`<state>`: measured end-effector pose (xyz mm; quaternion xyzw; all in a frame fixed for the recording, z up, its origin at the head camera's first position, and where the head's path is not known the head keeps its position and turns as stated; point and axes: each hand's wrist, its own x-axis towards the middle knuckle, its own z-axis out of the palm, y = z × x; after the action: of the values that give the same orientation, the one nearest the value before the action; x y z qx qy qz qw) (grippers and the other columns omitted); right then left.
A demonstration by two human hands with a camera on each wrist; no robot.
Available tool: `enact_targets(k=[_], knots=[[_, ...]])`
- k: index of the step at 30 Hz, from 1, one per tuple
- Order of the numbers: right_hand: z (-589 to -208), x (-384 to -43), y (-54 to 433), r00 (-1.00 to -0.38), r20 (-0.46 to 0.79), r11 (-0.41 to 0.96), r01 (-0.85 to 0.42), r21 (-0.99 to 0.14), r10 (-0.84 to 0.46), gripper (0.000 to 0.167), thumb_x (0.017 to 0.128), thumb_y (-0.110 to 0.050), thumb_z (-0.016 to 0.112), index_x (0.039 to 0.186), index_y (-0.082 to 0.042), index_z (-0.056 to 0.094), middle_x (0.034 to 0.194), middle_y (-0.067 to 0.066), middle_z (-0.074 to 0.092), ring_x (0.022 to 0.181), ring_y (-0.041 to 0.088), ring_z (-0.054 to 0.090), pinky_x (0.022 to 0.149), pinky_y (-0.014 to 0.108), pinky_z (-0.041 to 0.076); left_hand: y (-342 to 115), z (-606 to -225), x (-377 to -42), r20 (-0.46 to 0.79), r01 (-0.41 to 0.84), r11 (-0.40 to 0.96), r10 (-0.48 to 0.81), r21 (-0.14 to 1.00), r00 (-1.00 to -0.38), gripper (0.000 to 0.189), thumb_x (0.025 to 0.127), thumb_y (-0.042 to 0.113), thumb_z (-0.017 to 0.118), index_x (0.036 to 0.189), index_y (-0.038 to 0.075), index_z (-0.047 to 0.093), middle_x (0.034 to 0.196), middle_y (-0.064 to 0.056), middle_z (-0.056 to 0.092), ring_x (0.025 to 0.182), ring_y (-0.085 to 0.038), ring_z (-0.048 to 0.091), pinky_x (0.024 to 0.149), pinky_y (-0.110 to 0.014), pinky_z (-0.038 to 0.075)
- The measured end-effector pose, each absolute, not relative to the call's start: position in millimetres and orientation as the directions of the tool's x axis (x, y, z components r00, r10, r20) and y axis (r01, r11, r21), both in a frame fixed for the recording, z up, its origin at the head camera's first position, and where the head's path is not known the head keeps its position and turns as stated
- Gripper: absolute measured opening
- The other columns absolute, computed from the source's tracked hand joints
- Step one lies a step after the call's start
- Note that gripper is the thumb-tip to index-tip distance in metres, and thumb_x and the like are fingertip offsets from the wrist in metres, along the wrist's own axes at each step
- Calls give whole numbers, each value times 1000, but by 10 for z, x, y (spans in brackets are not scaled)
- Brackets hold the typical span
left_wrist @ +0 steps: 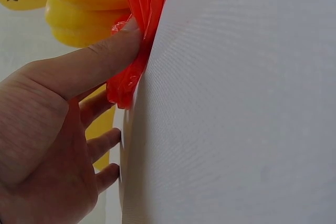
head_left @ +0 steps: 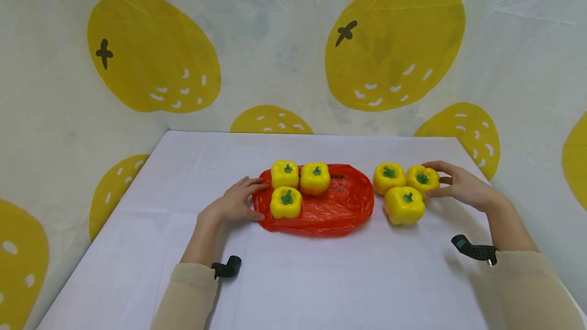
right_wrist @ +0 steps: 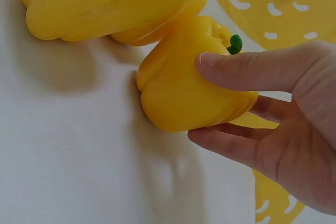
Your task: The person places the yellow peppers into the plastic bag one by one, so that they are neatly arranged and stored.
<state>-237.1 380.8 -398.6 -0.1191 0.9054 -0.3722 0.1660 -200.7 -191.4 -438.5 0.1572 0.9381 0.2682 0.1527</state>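
Note:
Three yellow bell peppers with green stems stand on the left part of a flattened red plastic bag (head_left: 341,200); the front one is this bell pepper (head_left: 286,202). At the bag's left end rests my left hand (head_left: 236,201), its thumb (left_wrist: 113,53) touching the crumpled edge and its fingers spread apart. To the right of the bag is a cluster of three more peppers. My right hand (head_left: 468,186) holds the rightmost bell pepper (right_wrist: 184,85) of that cluster, thumb on its upper side and fingers curled round the far side.
Beside the held pepper stand another bell pepper (head_left: 389,177) and a nearer bell pepper (head_left: 404,207). A white cloth covers the table (head_left: 302,279). Behind it hangs a pale curtain (head_left: 275,39) printed with large yellow fruit. Each wrist wears a black camera.

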Motion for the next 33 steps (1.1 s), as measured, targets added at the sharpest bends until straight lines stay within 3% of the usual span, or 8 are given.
enact_targets(k=[21,28,31,33], knots=[[-3543,-2225,3795,-959,-65,714,-158,-682,-274,79,96,-18,74,155,4,26,154,32,30,132,61,33,100,79,34,-1922,-4400,-2015,-207,205,813,368,545,-906,80,83,30,85,154,24,49,164,-6,33,155,-38,11,115,-73,19],[-3336,-2188,3651,-961,-38,713,-175,-679,-273,80,96,-16,74,157,0,25,155,28,31,134,58,32,100,77,36,-1925,-4394,-2012,-208,207,811,371,548,-905,79,83,30,84,154,23,49,164,-6,33,155,-38,10,115,-72,18],[-3256,-2169,3581,-960,-20,722,-197,-664,-281,78,96,-17,74,156,0,27,154,26,33,134,56,33,99,47,53,-1923,-4397,-2014,-209,208,810,374,549,-904,79,83,30,84,154,23,49,164,-6,33,155,-38,9,115,-73,17],[-3208,-2156,3526,-957,-4,720,-215,-659,-289,76,96,-16,75,155,0,28,152,25,36,133,55,35,90,23,53,-1919,-4399,-2015,-211,209,810,375,548,-903,80,83,30,84,154,24,49,164,-6,32,155,-38,9,115,-73,17]])
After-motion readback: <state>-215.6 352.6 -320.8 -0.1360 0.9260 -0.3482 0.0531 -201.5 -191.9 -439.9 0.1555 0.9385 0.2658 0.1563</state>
